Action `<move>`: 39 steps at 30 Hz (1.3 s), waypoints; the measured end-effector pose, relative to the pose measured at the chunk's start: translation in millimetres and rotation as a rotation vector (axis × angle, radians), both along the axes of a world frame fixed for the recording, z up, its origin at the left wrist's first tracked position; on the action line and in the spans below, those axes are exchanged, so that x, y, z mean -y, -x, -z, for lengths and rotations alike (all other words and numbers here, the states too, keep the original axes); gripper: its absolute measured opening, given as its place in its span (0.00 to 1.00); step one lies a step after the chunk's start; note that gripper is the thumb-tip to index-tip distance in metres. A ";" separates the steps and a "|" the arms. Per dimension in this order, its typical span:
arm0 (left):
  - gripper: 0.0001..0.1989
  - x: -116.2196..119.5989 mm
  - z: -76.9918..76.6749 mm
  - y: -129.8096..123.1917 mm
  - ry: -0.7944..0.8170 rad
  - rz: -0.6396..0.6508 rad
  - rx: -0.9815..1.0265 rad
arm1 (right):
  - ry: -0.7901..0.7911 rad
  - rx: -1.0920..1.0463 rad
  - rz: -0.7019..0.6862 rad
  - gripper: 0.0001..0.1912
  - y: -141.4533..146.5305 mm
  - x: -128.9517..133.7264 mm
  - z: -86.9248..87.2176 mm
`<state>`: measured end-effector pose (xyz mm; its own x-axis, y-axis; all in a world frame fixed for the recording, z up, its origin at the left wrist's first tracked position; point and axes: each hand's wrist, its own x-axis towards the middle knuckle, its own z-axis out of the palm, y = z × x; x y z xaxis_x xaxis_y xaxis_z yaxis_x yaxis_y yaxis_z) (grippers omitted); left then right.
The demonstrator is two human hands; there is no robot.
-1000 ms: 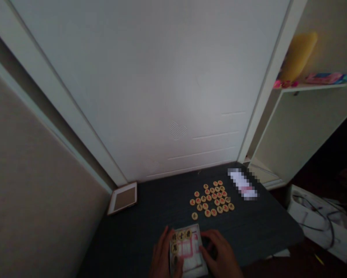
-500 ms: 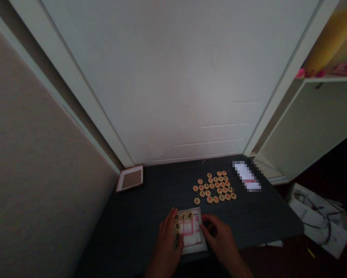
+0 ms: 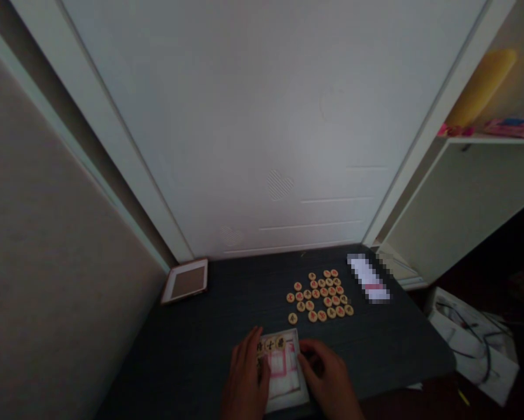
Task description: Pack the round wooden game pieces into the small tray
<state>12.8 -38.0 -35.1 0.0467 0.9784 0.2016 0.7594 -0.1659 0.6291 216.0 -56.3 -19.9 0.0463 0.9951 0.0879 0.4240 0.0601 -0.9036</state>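
Observation:
A shallow white box with a pink-marked lining lies at the table's near edge. Several round pieces with black characters line its far side, and more are partly hidden at its left. My left hand rests over the box's left side, fingers stretched forward. At the right rim is my right hand, thumb and index finger curled together against the edge; whatever may be between them is hidden. Beyond the box, several wooden discs with red or black characters lie flat in loose rows.
On the dark table, a brown-and-white box lid or frame lies at the back left. A blurred white item is at the back right. Right of the table stands a white box with cables. A white panel rises behind.
The view has tilted, so the table and everything on it appear lower. Both hands stay at the box's sides, and the left now covers more of the pieces at its left.

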 end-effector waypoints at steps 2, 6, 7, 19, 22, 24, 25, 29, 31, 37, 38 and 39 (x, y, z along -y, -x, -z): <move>0.23 -0.8 -3.2 1.4 0.019 -0.027 -0.009 | -0.002 -0.008 0.002 0.15 -0.8 -0.2 0.7; 0.24 -11.7 -24.2 4.5 -0.004 -0.060 -0.038 | -0.039 -0.011 0.059 0.16 -12.8 -0.7 -2.6; 0.22 -18.1 -32.7 3.9 -0.036 -0.044 -0.043 | -0.051 -0.005 0.081 0.17 -18.8 -1.2 -4.2; 0.10 -141.2 -95.4 -62.0 -0.039 0.530 -0.083 | -0.036 -0.014 0.278 0.21 -86.5 -13.1 7.9; 0.10 -160.2 -89.1 -73.2 -0.007 0.563 -0.117 | -0.031 -0.030 0.288 0.22 -87.3 -14.6 11.6; 0.09 -172.0 -86.1 -82.1 0.002 0.579 -0.132 | -0.024 -0.046 0.287 0.21 -87.9 -15.2 13.0; 0.09 -178.2 -85.4 -87.7 0.008 0.589 -0.144 | -0.021 -0.060 0.291 0.21 -88.5 -15.4 13.6; 0.10 -204.0 -85.7 -116.4 0.040 0.625 -0.190 | -0.005 -0.134 0.332 0.22 -92.7 -15.9 16.7; 0.12 -215.8 -86.2 -131.4 0.059 0.642 -0.207 | -0.001 -0.164 0.357 0.22 -94.8 -15.8 17.9; 0.11 -231.4 -85.3 -159.6 0.070 0.699 -0.206 | 0.002 -0.205 0.407 0.23 -97.9 -14.7 15.6; 0.10 -230.2 -85.2 -161.8 0.071 0.719 -0.202 | 0.006 -0.205 0.421 0.23 -98.0 -14.5 15.2; 0.10 -227.9 -85.1 -163.7 0.075 0.742 -0.198 | 0.012 -0.202 0.433 0.23 -98.0 -14.4 15.1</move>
